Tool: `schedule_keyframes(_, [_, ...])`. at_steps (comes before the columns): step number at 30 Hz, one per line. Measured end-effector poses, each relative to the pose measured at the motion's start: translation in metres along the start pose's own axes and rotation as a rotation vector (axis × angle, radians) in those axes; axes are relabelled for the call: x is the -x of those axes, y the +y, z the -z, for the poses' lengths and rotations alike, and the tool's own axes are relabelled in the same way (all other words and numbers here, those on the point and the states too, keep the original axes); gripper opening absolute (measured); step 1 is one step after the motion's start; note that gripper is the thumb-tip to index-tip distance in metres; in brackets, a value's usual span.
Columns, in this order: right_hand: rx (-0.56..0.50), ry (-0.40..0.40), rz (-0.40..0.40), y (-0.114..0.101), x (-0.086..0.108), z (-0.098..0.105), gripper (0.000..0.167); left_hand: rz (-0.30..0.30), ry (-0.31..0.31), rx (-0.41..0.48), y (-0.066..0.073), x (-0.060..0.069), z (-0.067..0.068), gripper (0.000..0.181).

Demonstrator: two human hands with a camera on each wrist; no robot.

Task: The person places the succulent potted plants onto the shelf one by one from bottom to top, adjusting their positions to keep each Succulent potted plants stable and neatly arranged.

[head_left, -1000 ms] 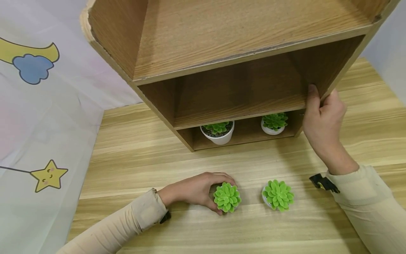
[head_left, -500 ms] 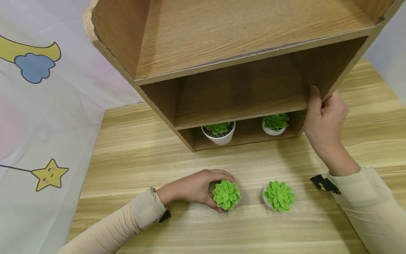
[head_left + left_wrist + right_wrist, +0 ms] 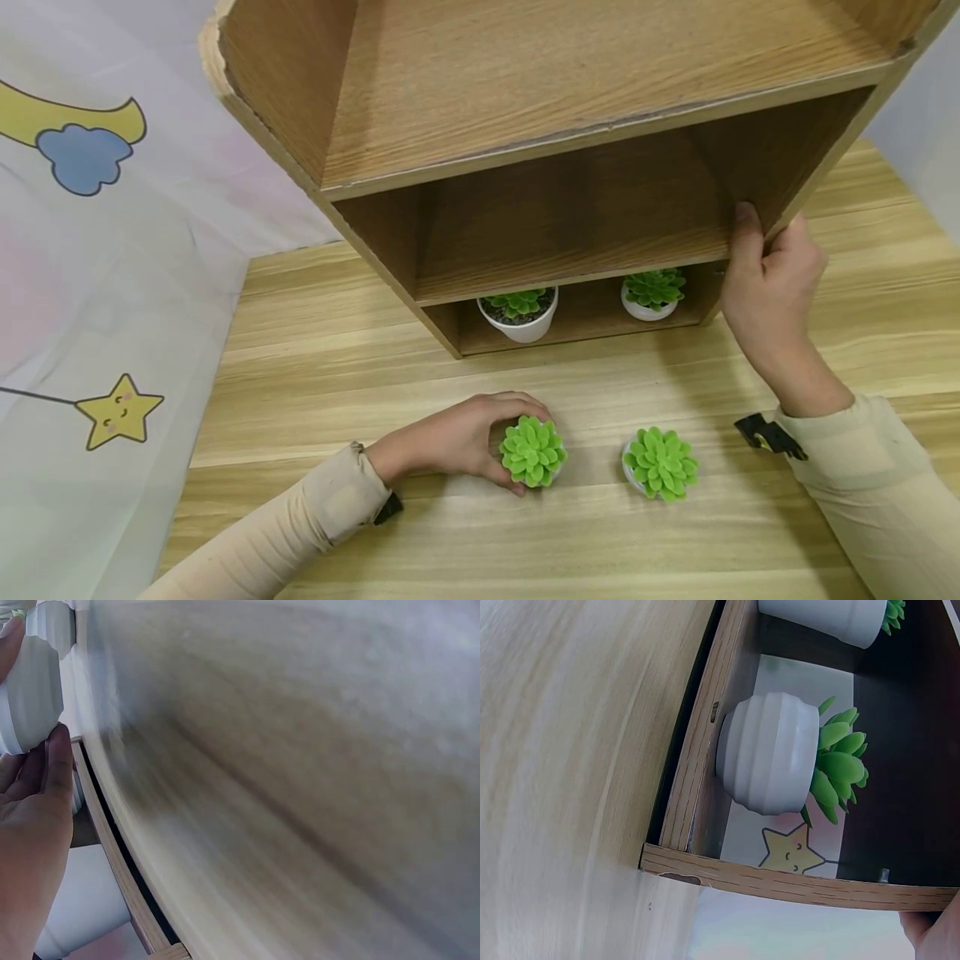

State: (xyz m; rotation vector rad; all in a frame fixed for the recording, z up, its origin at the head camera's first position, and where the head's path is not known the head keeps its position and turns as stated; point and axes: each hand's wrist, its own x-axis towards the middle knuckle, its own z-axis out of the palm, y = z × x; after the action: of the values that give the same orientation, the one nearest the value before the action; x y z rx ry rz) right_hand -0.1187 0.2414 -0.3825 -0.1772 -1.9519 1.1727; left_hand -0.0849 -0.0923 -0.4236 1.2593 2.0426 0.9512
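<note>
My left hand (image 3: 465,437) curls around a small potted succulent (image 3: 533,452) in front of the shelf. In the left wrist view its white pot (image 3: 34,690) sits between thumb and fingers. A second potted succulent (image 3: 662,464) stands on the table just to the right, untouched. My right hand (image 3: 776,308) grips the right side panel of the wooden shelf unit (image 3: 600,125), thumb inside the middle compartment and fingers outside. The bottom compartment holds a white-potted succulent (image 3: 525,321) at left and a ribbed-pot succulent (image 3: 769,754) at right.
The shelf unit stands on a wood-grain table (image 3: 315,358). A printed white curtain (image 3: 97,275) hangs along the left and back. Black straps circle both sleeve cuffs, with a buckle (image 3: 770,436) at the right one.
My left hand and the potted succulent have shifted slightly toward the shelf. The right hand keeps its grip on the side panel.
</note>
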Motion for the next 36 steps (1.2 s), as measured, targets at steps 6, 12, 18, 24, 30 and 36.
schedule_keyframes(6, [0.001,-0.011,0.006,-0.0013,-0.0003,0.0006,0.025,0.015,0.025,-0.009,0.0003,0.0012,0.0029,0.076])
schedule_keyframes(12, [0.006,-0.015,0.009,-0.0016,0.0,0.0008,0.027,0.007,0.05,0.014,0.0017,0.0017,0.0056,0.077])
schedule_keyframes(18, [0.0,-0.012,-0.007,-0.0006,0.0002,0.0007,0.026,0.014,0.081,0.024,0.0042,0.0032,0.0062,0.077])
schedule_keyframes(24, [-0.008,-0.015,-0.014,-0.0006,-0.0006,0.0001,0.026,0.015,0.096,0.018,0.0062,0.004,0.0071,0.077])
schedule_keyframes(30, [-0.01,-0.02,-0.003,-0.001,-0.0008,0.0004,0.026,-0.002,0.132,-0.002,0.0077,0.0033,0.0077,0.077])
schedule_keyframes(36, [-0.006,-0.019,-0.003,-0.0007,-0.0003,0.0003,0.027,-0.011,0.161,-0.016,0.0097,0.003,0.0091,0.073])
